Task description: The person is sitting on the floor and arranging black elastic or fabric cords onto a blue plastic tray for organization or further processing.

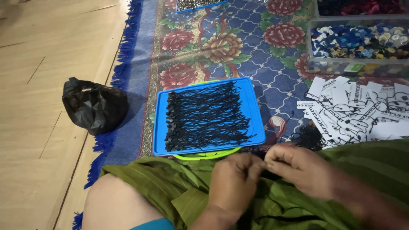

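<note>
A patterned floral rug is seen spread across a pale wooden floor, its blue fringe running down the left edge. Green fabric is draped over the lap across the bottom of the view. To the upper right, clear plastic bins of mixed coloured buttons are set side by side, and just below them a loose heap of white printed paper tags is scattered on the rug. A crumpled black plastic bag is left on the floor, just off the rug's fringe. In the middle, a blue tray is laid on the rug over a lime-green rim, and black strings with small end pieces are lined up across it in a dense row.

Now the hands, met close together over the lap, just below the tray's near edge. The left hand is curled, fingers drawn in toward the right. The right hand is pinched at the fingertips, and something thin and dark, apparently one black string, is held between the two; the grip itself is blurred and cannot be told exactly.

The string is judged very light, limp and easily tangled; it would best be taken at its stiffer end piece, pinched between thumb and forefinger
</note>
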